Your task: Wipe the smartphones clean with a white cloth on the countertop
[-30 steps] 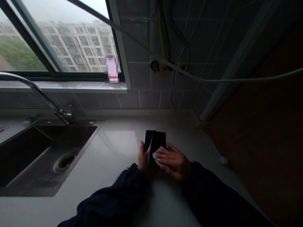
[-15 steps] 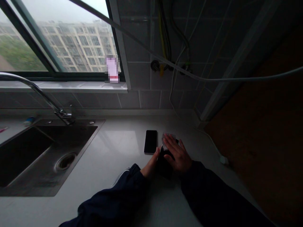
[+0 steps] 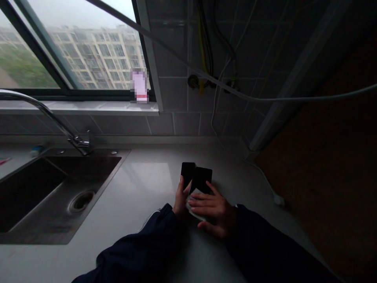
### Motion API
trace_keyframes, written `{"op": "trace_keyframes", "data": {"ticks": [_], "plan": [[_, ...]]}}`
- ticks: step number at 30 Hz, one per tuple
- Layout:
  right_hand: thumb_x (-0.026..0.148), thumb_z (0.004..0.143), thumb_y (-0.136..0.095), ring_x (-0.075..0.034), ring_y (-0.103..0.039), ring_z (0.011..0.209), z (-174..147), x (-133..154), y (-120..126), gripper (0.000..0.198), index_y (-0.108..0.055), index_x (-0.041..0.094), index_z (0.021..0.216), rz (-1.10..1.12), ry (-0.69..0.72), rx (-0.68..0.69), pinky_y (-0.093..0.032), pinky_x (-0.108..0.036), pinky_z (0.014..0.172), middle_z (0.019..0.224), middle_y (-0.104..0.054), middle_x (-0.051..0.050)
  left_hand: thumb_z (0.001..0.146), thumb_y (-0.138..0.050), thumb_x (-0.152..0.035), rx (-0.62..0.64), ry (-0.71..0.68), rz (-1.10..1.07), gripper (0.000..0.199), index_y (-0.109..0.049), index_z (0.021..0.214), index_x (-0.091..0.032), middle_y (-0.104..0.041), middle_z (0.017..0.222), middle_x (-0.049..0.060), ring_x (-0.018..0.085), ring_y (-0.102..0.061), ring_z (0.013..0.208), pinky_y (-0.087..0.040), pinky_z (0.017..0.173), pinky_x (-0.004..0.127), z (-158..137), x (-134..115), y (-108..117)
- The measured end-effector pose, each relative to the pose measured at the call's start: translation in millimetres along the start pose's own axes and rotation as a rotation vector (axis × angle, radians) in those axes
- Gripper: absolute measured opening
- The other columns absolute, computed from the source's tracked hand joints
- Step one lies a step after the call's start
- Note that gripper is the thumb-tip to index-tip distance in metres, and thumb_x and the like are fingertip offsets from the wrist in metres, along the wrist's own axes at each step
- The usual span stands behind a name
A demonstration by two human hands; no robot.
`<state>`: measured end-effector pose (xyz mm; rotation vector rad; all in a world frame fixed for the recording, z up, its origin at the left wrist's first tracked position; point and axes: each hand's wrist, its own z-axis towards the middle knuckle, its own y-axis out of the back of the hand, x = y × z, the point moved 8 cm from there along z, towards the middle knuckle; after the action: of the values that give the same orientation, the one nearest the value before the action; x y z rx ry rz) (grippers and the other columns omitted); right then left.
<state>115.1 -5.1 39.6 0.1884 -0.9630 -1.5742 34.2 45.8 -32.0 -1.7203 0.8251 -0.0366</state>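
Note:
My left hand [image 3: 180,198] is closed round the left side of a black smartphone [image 3: 202,177], which it holds tilted above the white counter. Across the lower part of that phone lies a thin whitish wipe [image 3: 193,202], pressed down by the outstretched fingers of my right hand [image 3: 216,210]. The upper end of the phone's dark face shows bare. A second smartphone [image 3: 187,169] lies flat on the counter just behind my left thumb, its lower part covered by the hand and the held phone.
To the left is a steel sink [image 3: 97,188] with a chrome faucet [image 3: 81,145]. A white cable with a plug [image 3: 279,199] lies on the counter [image 3: 141,184] at right. Another cable [image 3: 265,99] hangs across the view. A blurred-out pinkish item [image 3: 140,86] stands on the windowsill.
My right hand and the wipe have slid from the held phone's upper end down to its lower part. My left hand has shifted left, and the held phone now overlaps the lying one.

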Motion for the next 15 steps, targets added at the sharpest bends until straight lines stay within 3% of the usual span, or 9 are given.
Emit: {"op": "trace_keyframes", "data": {"ticks": [3,7,11,15], "plan": [[0.050,0.099,-0.050,-0.024,-0.072,0.115,2,5,9,0.035,-0.074,0.026,0.108,0.045,0.048,-0.060,-0.013,-0.053,0.126,0.110,-0.080,-0.005,0.096,-0.035,-0.071,0.029,-0.007,-0.010,0.075,-0.066,0.130,-0.011,-0.072,0.073,0.009,0.019,-0.067,0.056,-0.050,0.056,0.027,0,-3,0],[0.041,0.100,-0.051,-0.022,-0.072,0.113,5,-4,21,0.029,-0.074,0.025,0.108,-0.025,0.029,-0.091,-0.020,-0.051,0.124,0.111,-0.079,-0.006,0.097,-0.035,-0.069,0.064,0.003,-0.053,0.077,-0.063,0.134,-0.007,-0.072,0.075,0.010,0.020,-0.068,0.059,-0.055,0.067,0.031,4,-4,0],[0.028,0.102,-0.050,-0.021,-0.070,0.117,6,-23,37,0.025,-0.073,0.023,0.109,-0.222,-0.079,-0.165,-0.023,-0.050,0.123,0.115,-0.078,-0.006,0.098,-0.039,-0.064,0.054,0.018,-0.020,0.072,-0.058,0.141,-0.009,-0.076,0.097,0.016,0.028,-0.074,0.086,-0.056,0.085,0.038,3,0,-2],[0.030,0.104,-0.042,-0.027,-0.061,0.131,4,-40,42,0.034,-0.069,0.021,0.123,-0.382,-0.216,-0.155,-0.024,-0.060,0.121,0.131,-0.070,-0.011,0.097,-0.043,-0.063,0.121,0.083,0.102,0.068,-0.054,0.146,-0.018,-0.074,0.116,0.016,0.034,-0.071,0.106,-0.054,0.094,0.049,-3,14,-14]]}}
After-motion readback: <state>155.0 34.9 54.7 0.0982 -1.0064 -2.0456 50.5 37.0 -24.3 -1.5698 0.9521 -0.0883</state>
